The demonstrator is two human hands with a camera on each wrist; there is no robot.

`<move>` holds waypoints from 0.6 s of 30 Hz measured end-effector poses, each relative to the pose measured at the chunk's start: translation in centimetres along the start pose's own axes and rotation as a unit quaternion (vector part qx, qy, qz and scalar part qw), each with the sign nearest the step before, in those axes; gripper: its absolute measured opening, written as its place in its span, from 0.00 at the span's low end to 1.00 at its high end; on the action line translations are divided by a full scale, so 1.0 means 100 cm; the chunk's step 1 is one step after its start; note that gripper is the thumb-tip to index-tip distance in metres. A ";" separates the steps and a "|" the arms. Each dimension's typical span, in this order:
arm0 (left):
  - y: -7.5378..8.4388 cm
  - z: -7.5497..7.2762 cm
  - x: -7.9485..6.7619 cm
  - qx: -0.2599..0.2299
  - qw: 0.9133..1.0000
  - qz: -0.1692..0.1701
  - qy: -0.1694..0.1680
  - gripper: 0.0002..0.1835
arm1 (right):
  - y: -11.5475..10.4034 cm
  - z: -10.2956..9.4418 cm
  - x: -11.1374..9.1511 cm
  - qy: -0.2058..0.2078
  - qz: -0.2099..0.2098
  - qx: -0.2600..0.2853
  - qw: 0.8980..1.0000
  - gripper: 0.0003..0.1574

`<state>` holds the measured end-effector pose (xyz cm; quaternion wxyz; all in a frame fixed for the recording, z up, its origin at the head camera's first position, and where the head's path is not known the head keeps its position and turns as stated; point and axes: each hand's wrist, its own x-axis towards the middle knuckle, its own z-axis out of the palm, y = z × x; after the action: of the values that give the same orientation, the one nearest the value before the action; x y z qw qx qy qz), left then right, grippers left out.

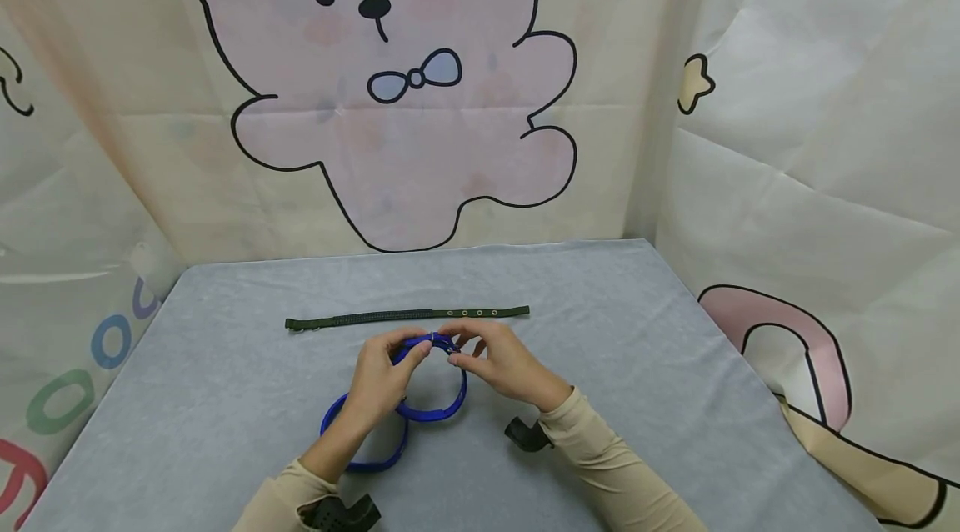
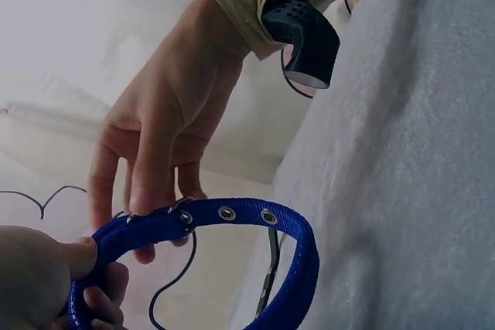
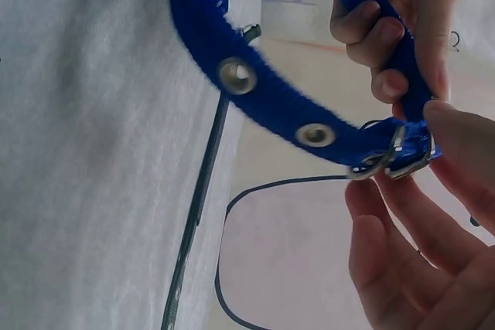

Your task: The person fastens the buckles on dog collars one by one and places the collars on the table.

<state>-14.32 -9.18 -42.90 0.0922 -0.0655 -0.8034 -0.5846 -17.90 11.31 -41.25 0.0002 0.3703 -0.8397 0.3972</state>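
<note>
A blue collar (image 1: 438, 414) with metal eyelets is bent into a loop and held up between both hands. My left hand (image 1: 378, 378) grips the band on its left side, with the thumb over it. At the buckle (image 3: 410, 161), my right hand (image 1: 506, 361) pinches the collar between thumb and fingers. The strap end passes through the metal fittings there. Below my left wrist, a second blue collar (image 1: 375, 466) forms another loop, partly hidden by the forearm. Beyond the hands lies a dark green collar (image 1: 390, 316), stretched out straight, with eyelets toward its right end.
Light grey cloth covers the table (image 1: 637, 332). Printed curtains (image 1: 465, 132) hang behind and along both sides. Black wrist cameras (image 1: 528, 435) are strapped near both sleeves.
</note>
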 end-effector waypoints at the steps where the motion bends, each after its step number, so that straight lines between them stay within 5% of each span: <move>1: 0.001 -0.001 0.000 -0.004 1.000 -0.004 0.000 0.09 | 0.000 0.000 0.000 -0.002 0.005 -0.003 1.000 0.23; 13: -0.001 -0.003 0.003 -0.047 0.998 -0.038 -0.008 0.09 | 0.000 -0.001 -0.001 0.000 0.015 -0.014 1.000 0.25; 18: -0.001 -0.007 0.004 -0.052 0.997 -0.042 -0.044 0.11 | 0.001 -0.002 -0.001 0.001 0.029 0.002 1.000 0.24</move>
<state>-14.71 -9.87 -42.64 0.0287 -0.0622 -0.7773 -0.6254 -17.93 11.58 -41.19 -0.0116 0.3451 -0.8497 0.3986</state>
